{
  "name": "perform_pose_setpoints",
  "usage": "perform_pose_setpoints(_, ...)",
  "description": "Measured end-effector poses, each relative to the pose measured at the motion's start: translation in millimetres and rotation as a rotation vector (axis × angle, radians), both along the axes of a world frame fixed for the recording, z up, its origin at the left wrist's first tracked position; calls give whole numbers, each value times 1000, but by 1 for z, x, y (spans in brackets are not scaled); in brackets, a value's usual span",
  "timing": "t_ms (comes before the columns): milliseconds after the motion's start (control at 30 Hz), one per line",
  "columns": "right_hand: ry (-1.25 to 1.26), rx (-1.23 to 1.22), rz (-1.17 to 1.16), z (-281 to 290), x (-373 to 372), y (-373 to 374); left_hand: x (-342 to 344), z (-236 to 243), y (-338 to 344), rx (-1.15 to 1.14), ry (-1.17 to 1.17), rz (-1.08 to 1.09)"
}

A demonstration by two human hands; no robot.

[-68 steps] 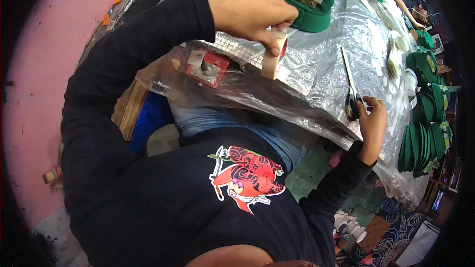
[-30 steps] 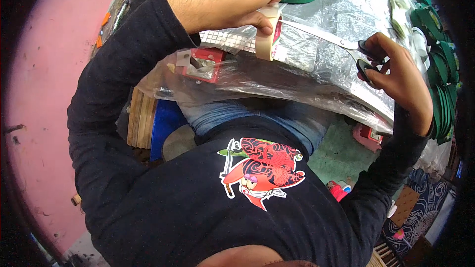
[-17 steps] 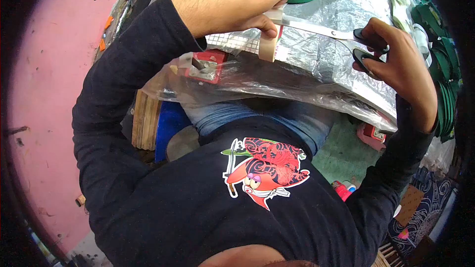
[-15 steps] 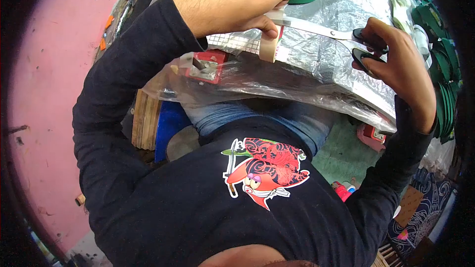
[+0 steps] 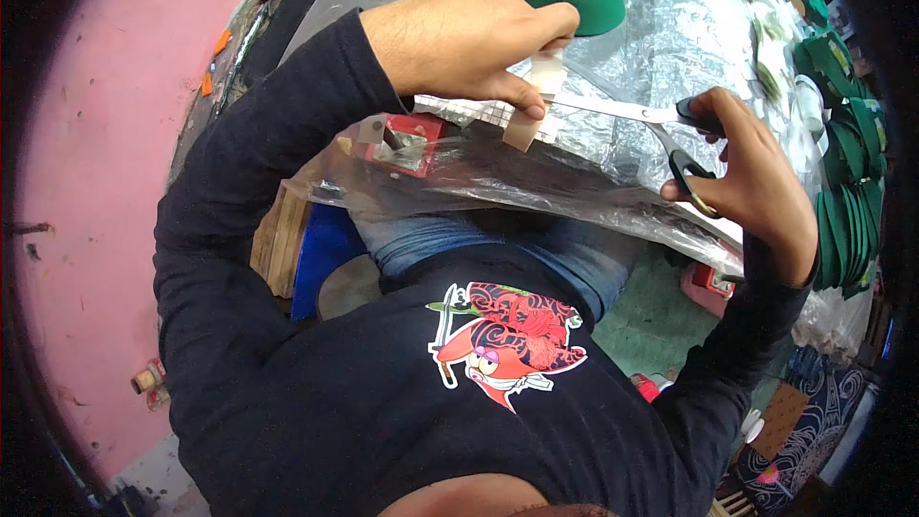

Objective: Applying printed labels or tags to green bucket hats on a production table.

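Observation:
My left hand [image 5: 479, 43] pinches a beige strip [image 5: 521, 132], which looks like tape or thin card, over the near edge of the plastic-covered table. Its lower end hangs below my thumb. From the right, scissors [image 5: 643, 112] with black handles reach in. My right hand [image 5: 761, 172] grips them, thumb and fingers in the loops, handles spread apart. The blades meet the strip beside my left thumb; the tips are hidden by the strip and hand. Just beyond my left hand sits a green cloth hat [image 5: 598, 5] with an emblem and pale tape pieces on its front.
Clear plastic sheeting [image 5: 670, 48] covers the table and drapes over its near edge. A red-framed fixture [image 5: 412, 148] shows below that edge at left. Stacked green fabric pieces [image 5: 847, 239] line the right side. A white gridded strip [image 5: 479, 111] lies by the near edge.
The scissor handles have spread wider and the blades have shifted down along the strip with my right hand. More of the green hat shows now. My left hand still pinches the strip.

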State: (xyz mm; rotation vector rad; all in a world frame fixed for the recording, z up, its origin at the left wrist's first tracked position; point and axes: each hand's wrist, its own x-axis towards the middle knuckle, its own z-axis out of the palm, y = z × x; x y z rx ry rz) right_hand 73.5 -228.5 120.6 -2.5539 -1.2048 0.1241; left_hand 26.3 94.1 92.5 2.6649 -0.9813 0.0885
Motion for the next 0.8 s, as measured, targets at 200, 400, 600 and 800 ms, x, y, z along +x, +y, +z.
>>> perform_pose_setpoints(200,80,-8,-155,-6,7,-28,6,-4,7,-59,-5,35)
perform_pose_setpoints(400,-92,-23,-477,-63,41,-86,4,-11,43,-178,20,110)
perform_pose_setpoints(600,-179,-40,-600,-105,53,-118,-3,-35,87,-468,373,361)
perform_pose_setpoints(800,18,-60,-556,-84,54,-119,-9,-30,110,-561,293,328)
